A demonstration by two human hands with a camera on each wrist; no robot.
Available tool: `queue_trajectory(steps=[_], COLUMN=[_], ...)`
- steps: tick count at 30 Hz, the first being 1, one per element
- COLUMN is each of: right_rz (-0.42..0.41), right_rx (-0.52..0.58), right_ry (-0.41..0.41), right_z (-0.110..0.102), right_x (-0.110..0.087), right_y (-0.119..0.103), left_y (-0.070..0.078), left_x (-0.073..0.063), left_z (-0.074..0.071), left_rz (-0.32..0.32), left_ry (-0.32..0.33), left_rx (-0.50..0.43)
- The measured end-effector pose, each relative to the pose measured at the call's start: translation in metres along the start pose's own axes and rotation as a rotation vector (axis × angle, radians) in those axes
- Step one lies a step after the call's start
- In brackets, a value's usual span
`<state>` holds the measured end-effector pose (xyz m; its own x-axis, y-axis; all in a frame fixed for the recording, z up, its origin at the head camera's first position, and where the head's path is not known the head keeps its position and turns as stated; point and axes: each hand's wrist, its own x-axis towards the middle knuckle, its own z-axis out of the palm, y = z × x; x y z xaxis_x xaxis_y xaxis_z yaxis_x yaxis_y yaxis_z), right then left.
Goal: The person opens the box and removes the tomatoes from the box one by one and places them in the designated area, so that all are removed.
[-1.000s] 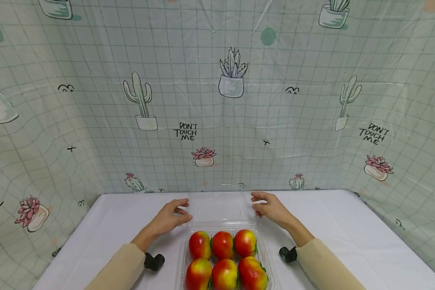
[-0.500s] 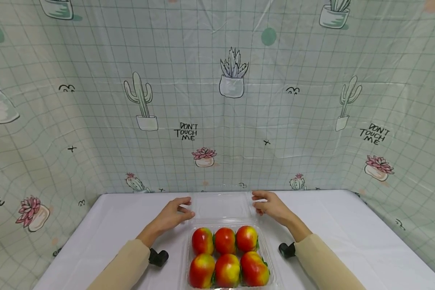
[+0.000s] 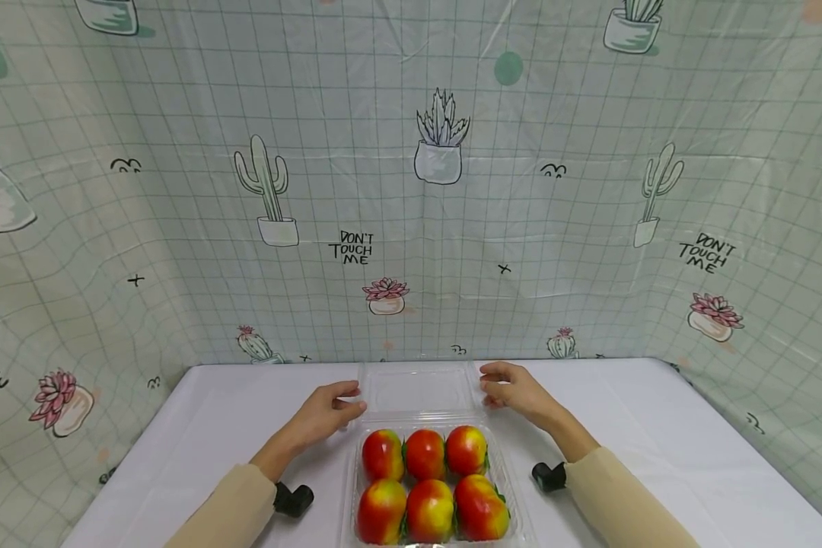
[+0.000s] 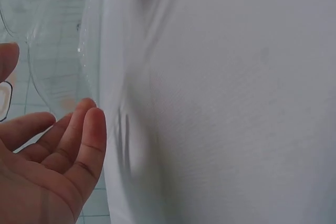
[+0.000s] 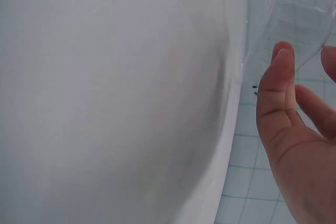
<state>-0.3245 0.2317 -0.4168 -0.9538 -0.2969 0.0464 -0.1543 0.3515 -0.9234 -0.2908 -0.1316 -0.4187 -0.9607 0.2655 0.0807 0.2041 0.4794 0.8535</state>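
Note:
A clear plastic clamshell box (image 3: 352, 495) stands at the table's near middle, holding several red-and-yellow fruits (image 3: 430, 511) with green leafy parts. Its transparent lid (image 3: 418, 392) is folded back on the far side. At the lid's left edge is my left hand (image 3: 322, 415), fingers loosely bent and thumb apart from them. My right hand (image 3: 517, 392) is at the right edge in a similar pose. Both wrist views show the fingers (image 4: 93, 140) and fingertips (image 5: 283, 64) close to the clear plastic; whether they touch it I cannot tell.
A white cloth covers the table (image 3: 610, 426). Behind it and at both sides hangs a grid-patterned curtain (image 3: 520, 213) printed with cacti. A black device (image 3: 293, 500) is on the left wrist, and another (image 3: 549, 476) on the right.
The box with its fruits has shifted slightly away and to the right. Over the last half second both hands have drawn slightly outward from the lid's sides.

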Motion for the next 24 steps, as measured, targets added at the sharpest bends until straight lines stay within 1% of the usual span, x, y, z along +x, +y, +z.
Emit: queue_trajectory(steps=[2,5,9,11,14,19,24], right_rz=[-0.012,-0.035,-0.049,-0.054,-0.060,-0.089,-0.159], right_rx=[-0.010,-0.056,-0.190,-0.263,-0.329,-0.356,-0.359], right_ry=[-0.001,0.023,0.104,0.138,0.173,0.192,0.197], right_z=[-0.001,-0.001,0.001,0.001,0.003,0.006,0.012], right_x=[-0.003,-0.007,-0.014,-0.018,-0.025,-0.037,-0.049], right_y=[-0.001,-0.006,-0.012,-0.013,-0.015,-0.021,-0.026], left_y=[0.001,0.003,0.005,0.006,0.006,0.007,0.007], left_x=[-0.003,-0.009,-0.017,-0.022,-0.032,-0.047,-0.058], left_z=[-0.001,-0.002,-0.003,-0.004,-0.005,-0.006,-0.005], left_rz=[0.003,0.011,0.032,0.040,0.047,0.061,0.066], left_ry=[-0.010,-0.018,-0.021,-0.035,-0.060,-0.079,-0.100], left_rx=[-0.003,-0.012,-0.025,-0.039,-0.077,-0.135,-0.166])
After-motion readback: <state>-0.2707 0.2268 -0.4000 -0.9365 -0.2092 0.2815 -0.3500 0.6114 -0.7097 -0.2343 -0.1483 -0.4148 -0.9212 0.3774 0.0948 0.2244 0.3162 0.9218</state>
